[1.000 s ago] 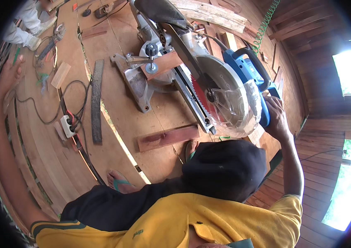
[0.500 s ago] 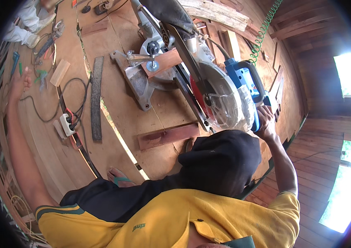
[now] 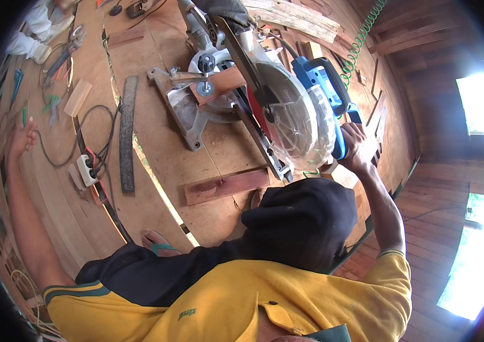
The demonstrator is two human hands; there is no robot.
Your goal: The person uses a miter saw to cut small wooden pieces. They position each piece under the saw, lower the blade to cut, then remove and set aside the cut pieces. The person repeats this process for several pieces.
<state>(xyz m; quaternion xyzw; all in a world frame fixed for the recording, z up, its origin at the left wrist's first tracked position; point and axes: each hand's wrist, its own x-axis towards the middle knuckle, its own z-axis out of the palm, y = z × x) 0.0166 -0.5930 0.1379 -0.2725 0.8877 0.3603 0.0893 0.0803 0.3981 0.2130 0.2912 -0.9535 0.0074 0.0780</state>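
A mitre saw (image 3: 304, 122) with a silver base and a clear blade guard stands on the board floor in front of me. My right hand (image 3: 358, 148) is closed round its blue handle (image 3: 341, 139). On the saw's base, a reddish wood block (image 3: 222, 85) sits under a clamp with a black knob (image 3: 206, 62); the red blade (image 3: 259, 111) is partly hidden by the guard. My left hand (image 3: 23, 138) is off at the far left, with a slim green pen-like stick (image 3: 24, 117) standing up from its closed fingers.
A reddish board (image 3: 227, 187) lies in front of the saw. To its left are a dark strip (image 3: 128, 137), a white power strip (image 3: 88, 171) with cables and a pale wood block (image 3: 78, 98). Another person's legs (image 3: 39, 31) show at upper left. A coiled green hose (image 3: 361, 43) hangs behind.
My right hand and the saw's handle have risen in the picture and moved a little left. My left hand has come nearer to me, the green stick moving with it.
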